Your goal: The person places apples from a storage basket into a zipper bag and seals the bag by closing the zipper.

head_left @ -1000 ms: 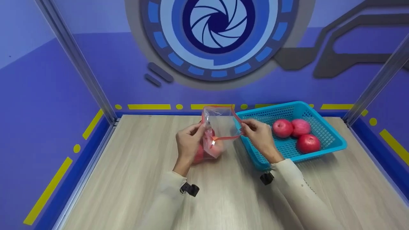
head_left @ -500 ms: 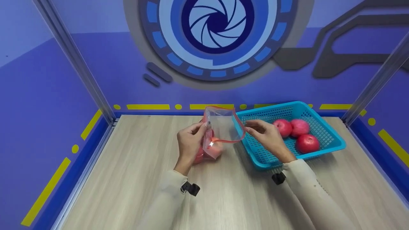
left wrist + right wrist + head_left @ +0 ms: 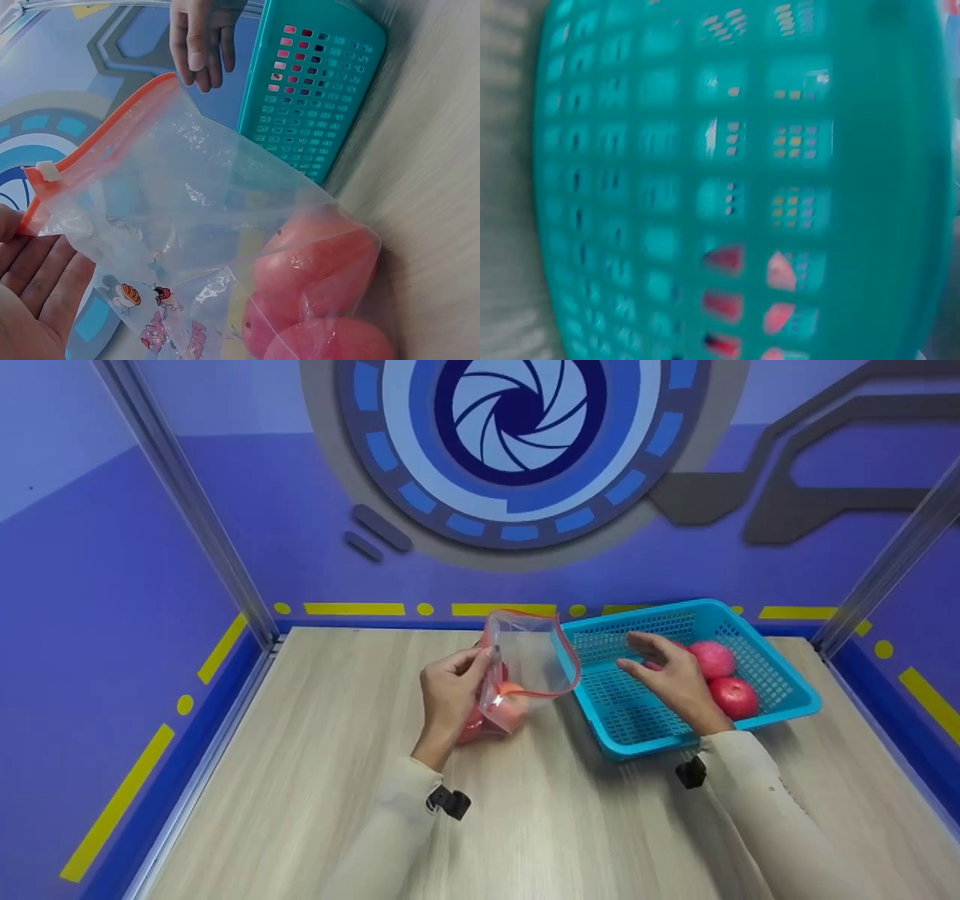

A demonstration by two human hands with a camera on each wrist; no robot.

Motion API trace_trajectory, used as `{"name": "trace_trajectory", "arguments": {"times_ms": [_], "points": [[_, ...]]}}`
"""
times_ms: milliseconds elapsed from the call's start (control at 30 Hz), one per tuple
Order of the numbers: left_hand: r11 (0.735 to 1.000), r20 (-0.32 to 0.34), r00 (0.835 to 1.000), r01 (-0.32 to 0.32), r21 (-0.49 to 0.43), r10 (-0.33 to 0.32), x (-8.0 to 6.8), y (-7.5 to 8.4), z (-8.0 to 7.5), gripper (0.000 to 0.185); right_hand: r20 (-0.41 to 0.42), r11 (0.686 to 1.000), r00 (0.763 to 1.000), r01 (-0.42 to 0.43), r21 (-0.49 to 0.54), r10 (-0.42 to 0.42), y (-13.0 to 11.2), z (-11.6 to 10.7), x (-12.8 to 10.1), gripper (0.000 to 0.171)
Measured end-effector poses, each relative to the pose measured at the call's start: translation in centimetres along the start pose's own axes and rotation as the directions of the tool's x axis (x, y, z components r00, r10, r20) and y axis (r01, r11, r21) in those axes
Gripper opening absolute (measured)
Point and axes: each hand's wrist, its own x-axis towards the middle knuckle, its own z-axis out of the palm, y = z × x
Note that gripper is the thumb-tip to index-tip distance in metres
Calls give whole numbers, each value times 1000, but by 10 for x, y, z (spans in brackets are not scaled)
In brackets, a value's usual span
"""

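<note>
A clear zip bag (image 3: 534, 658) with an orange-red zipper rim stands open on the wooden table, with red apples (image 3: 501, 712) in its bottom. My left hand (image 3: 471, 667) pinches the bag's left rim and holds it up. In the left wrist view the bag (image 3: 187, 217) fills the frame, with the apples (image 3: 322, 277) low in it. My right hand (image 3: 654, 658) hovers open over the blue basket (image 3: 637, 735), fingers relaxed, just left of two red apples (image 3: 724, 679). It holds nothing. The right wrist view shows only the blurred basket mesh (image 3: 705, 165).
The basket sits at the back right of the table, close to the bag's right side. Metal posts (image 3: 187, 502) stand at the back corners, before the purple walls. Bare wooden tabletop (image 3: 315, 780) lies in front and to the left.
My right hand has let go of the bag's right rim and moved right, over the basket. The left hand still holds the bag, whose mouth stays open.
</note>
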Motion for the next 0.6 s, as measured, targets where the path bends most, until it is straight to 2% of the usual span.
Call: {"name": "trace_trajectory", "arguments": {"times_ms": [200,467,600], "points": [[1000,12,1000,-8,-5,8,1,0,-1,15,-2,999,999,-46,-24,46,16,-11,-1,69],[1000,10,1000,-29,4,29,2,0,-2,16,-39,993,992,-117,8,117,32,-29,-3,73],[999,5,999,-44,11,44,1,-1,-4,14,-47,993,992,-120,10,120,37,-34,0,76]]}}
